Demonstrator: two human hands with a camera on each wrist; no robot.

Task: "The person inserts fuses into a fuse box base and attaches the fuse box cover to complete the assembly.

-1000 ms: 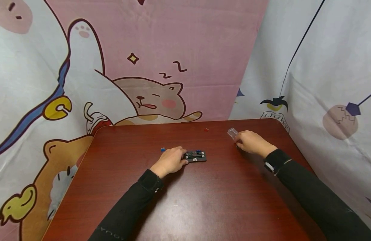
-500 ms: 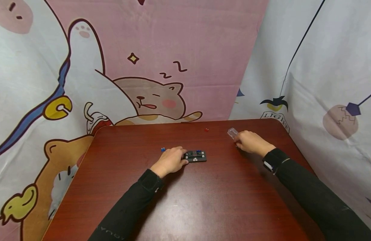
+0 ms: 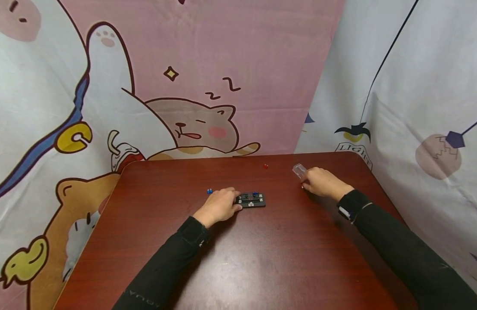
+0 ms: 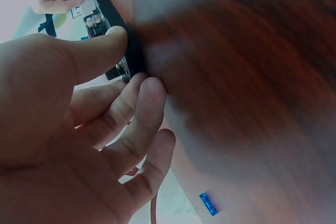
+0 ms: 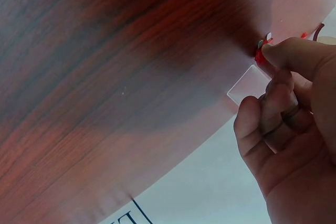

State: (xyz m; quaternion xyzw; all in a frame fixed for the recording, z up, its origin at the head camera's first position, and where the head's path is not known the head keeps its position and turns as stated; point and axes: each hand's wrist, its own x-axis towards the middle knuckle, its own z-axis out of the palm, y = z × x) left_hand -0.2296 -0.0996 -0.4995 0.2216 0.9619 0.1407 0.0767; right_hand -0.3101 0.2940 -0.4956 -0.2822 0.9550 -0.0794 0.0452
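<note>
1. Fuse block (image 3: 251, 200), black, lies mid-table (image 3: 261, 258); left hand (image 3: 219, 206) pinches its near end between thumb and fingers, seemingly steadying it
2. Right hand (image 3: 321, 183) grips a clear cover (image 3: 299, 171), fingertips pinching a small red piece (image 5: 261, 56)
3. Loose blue fuse (image 3: 209, 191) lies beside the left hand

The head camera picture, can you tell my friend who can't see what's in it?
Two hands in black sleeves rest on a dark red wooden table. The left hand touches the end of a small black block, and the right hand holds a little clear plastic piece. A tiny blue bit and a tiny red bit lie on the table; cartoon animal cloths hang behind.
</note>
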